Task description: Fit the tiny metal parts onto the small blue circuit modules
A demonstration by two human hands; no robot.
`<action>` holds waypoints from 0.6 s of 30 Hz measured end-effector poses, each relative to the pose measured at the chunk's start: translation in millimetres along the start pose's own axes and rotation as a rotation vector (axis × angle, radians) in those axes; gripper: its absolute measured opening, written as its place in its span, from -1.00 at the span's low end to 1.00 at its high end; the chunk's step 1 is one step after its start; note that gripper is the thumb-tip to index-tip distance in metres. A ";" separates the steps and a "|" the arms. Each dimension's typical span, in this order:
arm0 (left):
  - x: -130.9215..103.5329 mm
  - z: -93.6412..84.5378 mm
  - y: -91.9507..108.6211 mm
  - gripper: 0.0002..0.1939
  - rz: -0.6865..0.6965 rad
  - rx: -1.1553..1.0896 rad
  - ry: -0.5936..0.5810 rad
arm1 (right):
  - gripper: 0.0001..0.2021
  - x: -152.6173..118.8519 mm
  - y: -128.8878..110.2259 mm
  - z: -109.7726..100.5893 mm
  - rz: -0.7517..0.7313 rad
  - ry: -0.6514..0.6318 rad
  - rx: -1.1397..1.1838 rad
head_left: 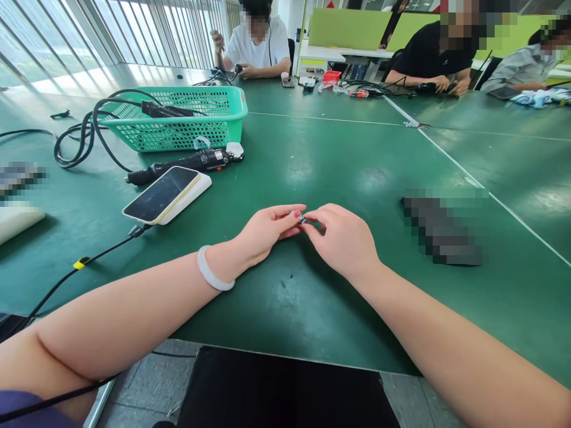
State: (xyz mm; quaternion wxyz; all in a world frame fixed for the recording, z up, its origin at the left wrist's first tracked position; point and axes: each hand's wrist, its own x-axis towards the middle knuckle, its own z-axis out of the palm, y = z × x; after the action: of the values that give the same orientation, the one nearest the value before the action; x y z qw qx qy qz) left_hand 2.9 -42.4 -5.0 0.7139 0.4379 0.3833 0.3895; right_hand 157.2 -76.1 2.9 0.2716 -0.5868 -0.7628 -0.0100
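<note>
Just above the green tabletop (pixel 312 321), my two hands meet around a tiny dark and silvery piece (pixel 302 219), too small to name. My left hand (pixel 270 233) pinches it between thumb and fingers, and a pale bangle (pixel 214 270) circles that wrist. From the other side my right hand (pixel 343 238) comes in with thumb and index fingertip closed against the same piece. Fingers cover most of it. To the left of my hands, a phone (pixel 161 193) rests on a white block (pixel 190 199) with a black cable attached.
A green plastic basket (pixel 178 134) holding cables stands at the back left, with a black handheld tool (pixel 182 166) lying before it. A blurred dark object (pixel 441 232) lies to the right. Several people sit across the table; one wears a white shirt (pixel 263 44).
</note>
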 end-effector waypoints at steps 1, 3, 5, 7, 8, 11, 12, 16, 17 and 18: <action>0.4 -0.3 0.8 -0.74 -0.012 -0.010 0.014 | -0.80 -0.2 -0.8 1.4 -0.008 0.010 -0.018; 1.2 -0.8 2.5 -0.77 -0.033 -0.019 0.040 | -0.79 -0.9 -2.1 4.0 -0.029 0.019 -0.029; 1.5 -1.8 4.1 -0.79 -0.052 -0.021 0.051 | -0.78 -1.6 -2.3 6.0 -0.035 0.015 -0.002; 1.1 -4.2 6.3 -0.79 -0.064 -0.012 0.048 | -0.78 -2.3 0.0 7.3 -0.029 0.011 0.052; 0.2 -6.3 8.0 -0.79 -0.069 0.002 0.049 | -0.78 -2.5 2.3 7.6 -0.027 0.008 0.083; -7.1 -17.5 16.6 -0.78 -0.066 0.138 0.109 | -0.76 -2.6 13.1 7.0 -0.039 -0.016 0.180; -11.9 -23.1 20.7 -0.77 -0.055 0.233 0.153 | -0.76 -2.3 17.5 6.3 -0.032 -0.028 0.205; -42.7 -50.1 39.5 -0.64 0.014 0.880 0.310 | -0.74 0.3 32.6 2.5 0.040 -0.076 0.265; -52.1 -56.6 43.6 -0.63 0.029 1.080 0.365 | -0.74 1.1 34.8 1.7 0.052 -0.085 0.271; -61.1 -62.3 46.9 -0.60 0.030 1.309 0.425 | -0.74 1.8 36.3 1.1 0.061 -0.095 0.276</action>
State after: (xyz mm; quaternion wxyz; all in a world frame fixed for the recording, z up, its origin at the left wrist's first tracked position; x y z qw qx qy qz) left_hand -87.4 -61.9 30.8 0.2060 0.6984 0.6653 0.1651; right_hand 189.2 -62.8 -8.3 0.3133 -0.5667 -0.7507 0.1309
